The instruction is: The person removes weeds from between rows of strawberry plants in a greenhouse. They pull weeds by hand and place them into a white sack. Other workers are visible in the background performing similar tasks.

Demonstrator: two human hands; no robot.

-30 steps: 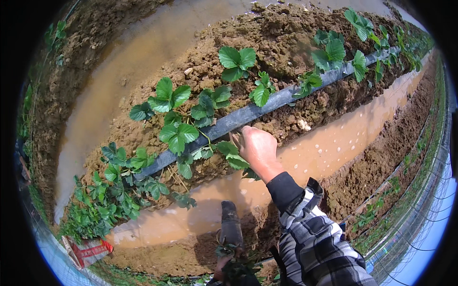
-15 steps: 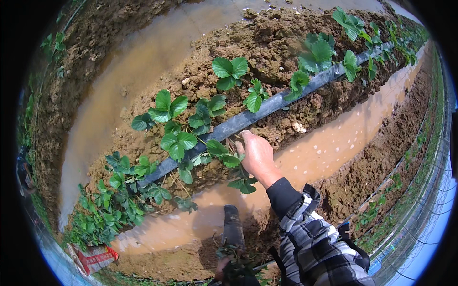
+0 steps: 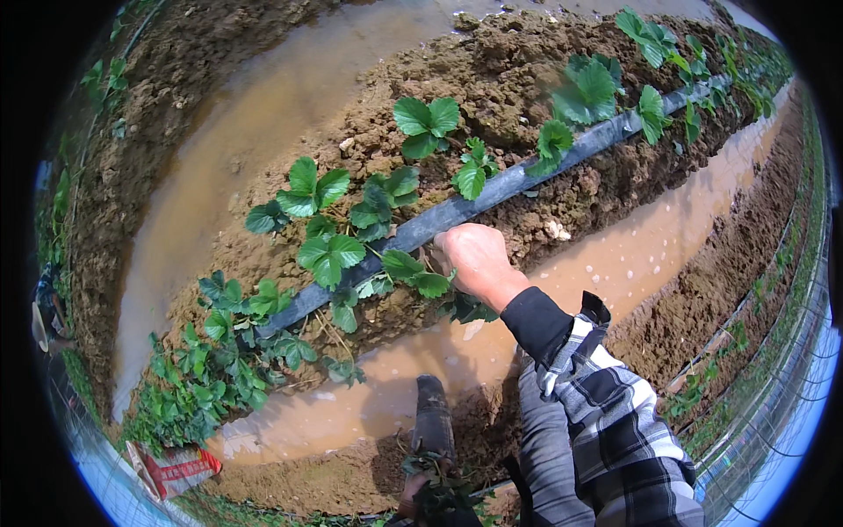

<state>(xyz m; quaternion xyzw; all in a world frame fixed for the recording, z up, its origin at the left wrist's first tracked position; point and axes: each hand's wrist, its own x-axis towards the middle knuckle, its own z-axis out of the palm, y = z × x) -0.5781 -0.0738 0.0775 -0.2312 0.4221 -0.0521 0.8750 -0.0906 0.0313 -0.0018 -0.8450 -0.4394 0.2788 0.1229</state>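
Note:
My right hand [image 3: 479,262] is closed, its fingers curled down at the soil against the near side of a dark hose [image 3: 430,225]. The fingertips are hidden, so what they pinch does not show. Just left of them are the leaves of a strawberry plant [image 3: 327,257], and more leaves [image 3: 470,308] poke out below the hand. At the lower edge my left hand [image 3: 411,494] shows only in part, closed round a bunch of strawberry seedlings [image 3: 442,479] with dark, loose leaves.
Strawberry plants line the hose along the muddy ridge [image 3: 509,75]. Brown water fills the furrows [image 3: 606,263] on both sides. A boot [image 3: 432,408] stands in the near furrow. A red and white sack [image 3: 176,470] lies at lower left, and another person [image 3: 48,307] is at the far left.
My right hand has shifted slightly up and right, with the knuckles turned over and the fingers tucked lower by the hose. A grey trouser leg now shows beside my right sleeve.

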